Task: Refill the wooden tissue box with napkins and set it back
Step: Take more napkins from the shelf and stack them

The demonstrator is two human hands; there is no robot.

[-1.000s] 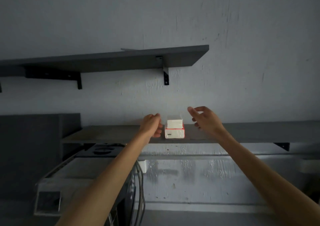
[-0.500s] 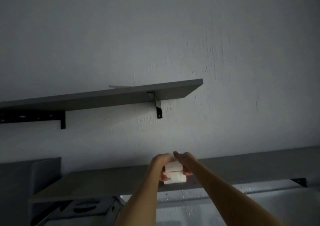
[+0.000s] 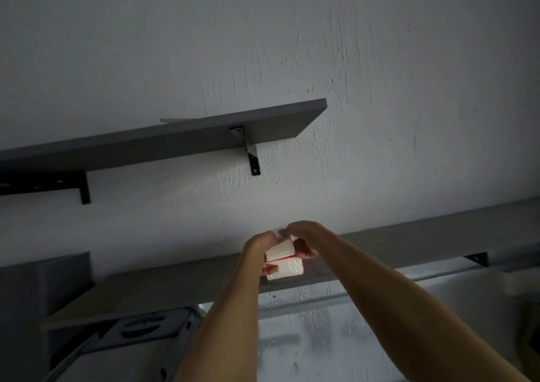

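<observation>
Napkins [image 3: 280, 249]: white stack now raised and tilted between both hands, its lower edge apart from the white pack with red trim [image 3: 287, 269] just below the hands. 0.5 s ago stack and pack read as one block under the fingers. 1.0 s ago both hands were open and clear of it, one either side. View has also tipped up since then; more wall, less of the unit at lower left.

Left hand [image 3: 261, 251]: fingers curled closed on the stack's left end, thumb low against the pack's left edge. Right hand [image 3: 304, 240]: fingers curled over the stack's top and right end, thumb beneath it. Both in firm contact.

Pack sits on the lower grey shelf [image 3: 175, 291], under the hands. Upper shelf [image 3: 181, 142] is well above and left of them. Wooden tissue box not visible.
</observation>
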